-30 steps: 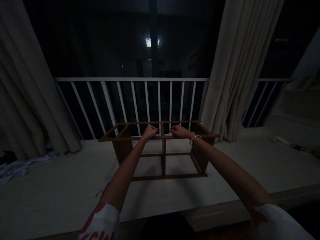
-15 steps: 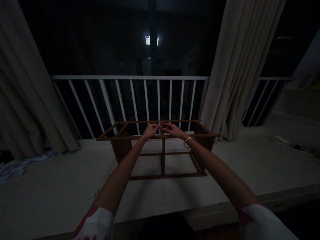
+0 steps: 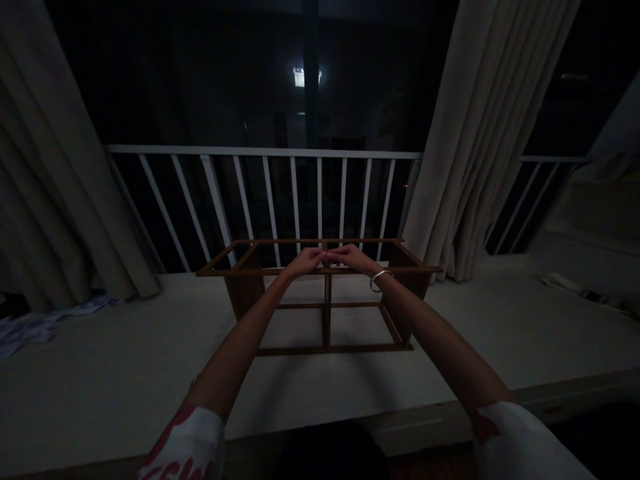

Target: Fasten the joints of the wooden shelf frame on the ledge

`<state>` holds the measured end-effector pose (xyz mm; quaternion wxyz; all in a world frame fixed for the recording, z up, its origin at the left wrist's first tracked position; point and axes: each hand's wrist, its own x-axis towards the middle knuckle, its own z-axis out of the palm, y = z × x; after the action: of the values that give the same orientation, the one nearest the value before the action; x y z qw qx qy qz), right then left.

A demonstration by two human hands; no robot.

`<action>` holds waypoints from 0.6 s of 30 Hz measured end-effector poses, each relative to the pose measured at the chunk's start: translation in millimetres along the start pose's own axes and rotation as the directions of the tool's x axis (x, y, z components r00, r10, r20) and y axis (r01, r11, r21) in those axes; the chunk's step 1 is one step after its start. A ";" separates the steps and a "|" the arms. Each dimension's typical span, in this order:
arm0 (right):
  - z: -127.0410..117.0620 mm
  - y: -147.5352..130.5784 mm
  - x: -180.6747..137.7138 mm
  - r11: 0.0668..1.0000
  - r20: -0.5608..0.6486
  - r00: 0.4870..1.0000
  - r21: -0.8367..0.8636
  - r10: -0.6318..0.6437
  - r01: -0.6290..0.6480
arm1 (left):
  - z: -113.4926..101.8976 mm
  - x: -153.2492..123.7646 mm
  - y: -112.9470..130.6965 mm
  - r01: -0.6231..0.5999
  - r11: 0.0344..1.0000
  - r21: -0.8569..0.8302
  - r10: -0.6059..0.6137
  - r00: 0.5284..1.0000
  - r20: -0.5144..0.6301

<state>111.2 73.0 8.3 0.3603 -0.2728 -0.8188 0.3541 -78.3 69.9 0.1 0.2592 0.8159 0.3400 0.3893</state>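
A brown wooden shelf frame [image 3: 295, 271] lies on the pale ledge in the middle of the head view. Over its central crosspiece my left hand [image 3: 306, 261] and my right hand [image 3: 353, 258] meet, fingertips pinched together and nearly touching. Whatever is between the fingertips is too small and dark to make out. The right wrist wears a silver bangle [image 3: 379, 281]. Both hands are at the top side of the frame, close to its middle divider [image 3: 327, 310].
Behind the frame runs a white railing [image 3: 265, 153] before a dark window. Beige curtains [image 3: 475, 147] hang at both sides. The pale ledge [image 3: 150, 360] carries a patterned cloth [image 3: 35, 333] at left and a strap-like item [image 3: 575, 285] at right.
The fingertips of both hands have come closer together over the central crosspiece. The view has shifted very slightly; the frame stays in place.
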 end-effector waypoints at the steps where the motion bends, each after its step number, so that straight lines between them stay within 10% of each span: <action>1: -0.4 -0.4 -0.3 1.000 -0.016 1.000 0.009 0.010 -0.009 | 0.3 -0.9 1.6 0.009 1.000 -0.006 -0.009 1.000 0.002; 18: -9.3 -1.7 0.5 0.978 0.013 0.983 0.104 0.181 -0.181 | 6.3 -1.1 -5.2 0.194 0.979 -0.063 -0.196 0.980 -0.039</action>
<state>117.9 75.9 14.4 0.3389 -0.3261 -0.7715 0.4285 -75.6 71.4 -7.5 0.3122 0.7617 0.4125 0.3900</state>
